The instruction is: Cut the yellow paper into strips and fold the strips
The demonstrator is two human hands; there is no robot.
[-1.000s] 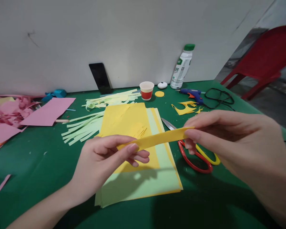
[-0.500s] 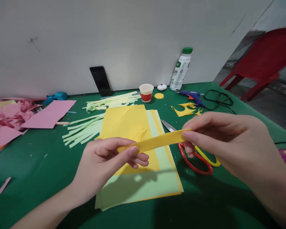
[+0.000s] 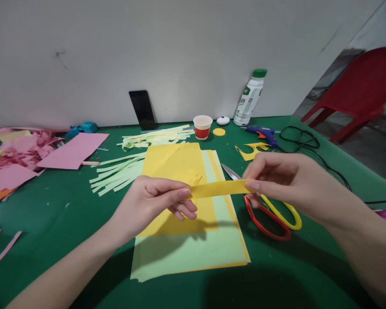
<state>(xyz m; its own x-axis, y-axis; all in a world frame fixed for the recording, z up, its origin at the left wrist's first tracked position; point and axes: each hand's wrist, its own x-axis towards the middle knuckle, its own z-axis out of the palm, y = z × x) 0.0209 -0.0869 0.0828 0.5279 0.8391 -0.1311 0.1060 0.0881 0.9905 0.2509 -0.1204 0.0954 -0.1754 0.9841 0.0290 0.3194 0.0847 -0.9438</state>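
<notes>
A narrow yellow paper strip (image 3: 219,189) is stretched nearly level between my two hands. My left hand (image 3: 162,198) pinches its left end between thumb and fingers, the other fingers curled below. At the right end my right hand (image 3: 276,180) holds it the same way. Beneath the strip lies a stack of yellow paper (image 3: 175,161) on light green paper (image 3: 193,253), with thin yellow cut strips on top. Scissors (image 3: 266,219) with one red and one yellow handle rest under and beside my right hand, their blades partly showing.
Green fringed paper (image 3: 119,171) lies left of the stack, pink paper (image 3: 73,151) farther left. A phone (image 3: 143,109), paper cup (image 3: 202,127) and bottle (image 3: 250,98) stand along the wall. A glue gun (image 3: 263,134) with its cord lies at right, near yellow scraps (image 3: 249,152).
My left hand has slid rightward along the strip, so less of it shows between my hands. The strip is now closer to level. The whole view has shifted slightly.
</notes>
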